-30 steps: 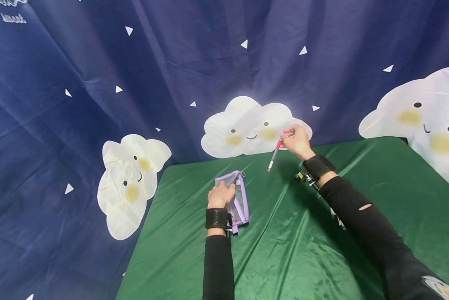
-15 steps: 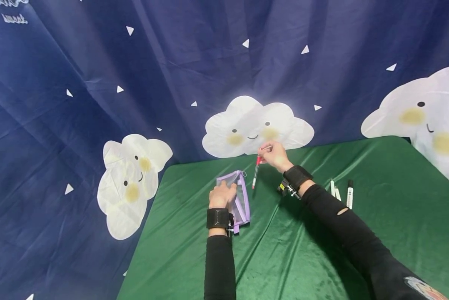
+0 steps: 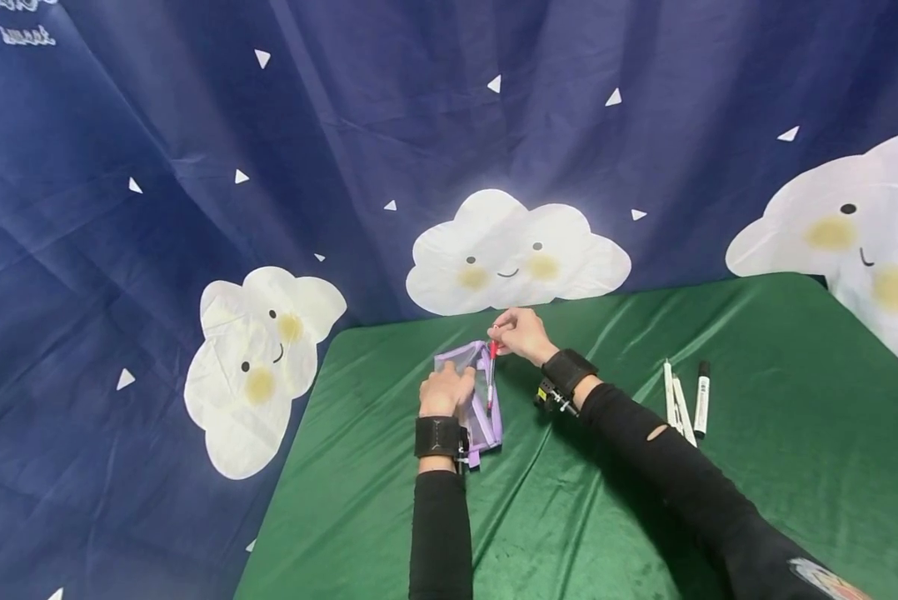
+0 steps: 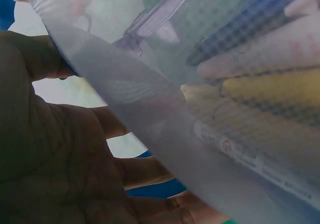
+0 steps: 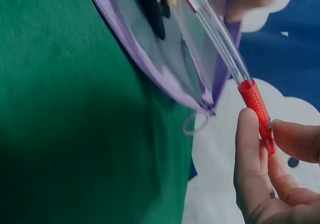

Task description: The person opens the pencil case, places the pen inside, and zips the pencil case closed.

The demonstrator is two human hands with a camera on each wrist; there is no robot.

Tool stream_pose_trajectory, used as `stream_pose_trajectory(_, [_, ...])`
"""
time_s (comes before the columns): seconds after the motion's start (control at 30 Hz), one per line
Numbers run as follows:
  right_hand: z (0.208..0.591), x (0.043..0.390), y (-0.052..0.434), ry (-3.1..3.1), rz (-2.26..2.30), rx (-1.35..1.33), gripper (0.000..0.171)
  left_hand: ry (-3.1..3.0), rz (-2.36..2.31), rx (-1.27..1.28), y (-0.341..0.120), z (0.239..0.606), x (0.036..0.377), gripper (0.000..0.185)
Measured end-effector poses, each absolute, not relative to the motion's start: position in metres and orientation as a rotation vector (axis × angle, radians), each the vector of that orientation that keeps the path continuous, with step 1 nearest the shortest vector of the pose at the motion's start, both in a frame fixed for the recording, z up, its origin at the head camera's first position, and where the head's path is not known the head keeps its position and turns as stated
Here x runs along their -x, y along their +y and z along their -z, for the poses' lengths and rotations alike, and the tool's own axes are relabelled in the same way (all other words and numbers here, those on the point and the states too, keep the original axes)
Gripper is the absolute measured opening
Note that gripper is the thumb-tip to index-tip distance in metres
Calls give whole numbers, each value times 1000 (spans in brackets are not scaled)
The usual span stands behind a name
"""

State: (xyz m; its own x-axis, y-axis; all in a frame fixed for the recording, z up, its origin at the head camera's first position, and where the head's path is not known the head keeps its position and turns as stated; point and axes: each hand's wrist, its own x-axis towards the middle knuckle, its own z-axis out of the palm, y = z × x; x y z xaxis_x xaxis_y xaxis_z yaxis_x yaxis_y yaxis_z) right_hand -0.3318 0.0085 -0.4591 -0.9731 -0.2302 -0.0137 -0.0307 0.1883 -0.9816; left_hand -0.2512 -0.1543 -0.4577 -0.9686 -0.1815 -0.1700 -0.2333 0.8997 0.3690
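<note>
A red pen (image 3: 491,367) is going tip-first into the pouch (image 3: 476,408) near the table's (image 3: 756,467) far left corner; next, lower it through the opening. The right hand (image 3: 519,333) pinches its red end. The left hand (image 3: 446,390) grips the pouch's edge, holding it open.
</note>
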Motion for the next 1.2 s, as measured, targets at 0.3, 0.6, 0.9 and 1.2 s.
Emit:
stream_pose_trajectory(0.3, [476, 324, -9, 2280, 1809, 227, 19, 2930, -572, 302, -154, 458, 251, 60])
stream_pose_trajectory(0.6, [485, 313, -23, 2306, 1701, 236, 11, 2919, -548, 332, -154, 459, 252, 61])
stream_pose_trajectory(0.9, [492, 303, -26, 2332, 1589, 270, 6, 2926, -576, 329, -152, 459, 252, 60])
stream_pose_trajectory(1.2, [490, 295, -30, 2394, 1512, 356, 6, 2955, -557, 328, -153, 460, 252, 60])
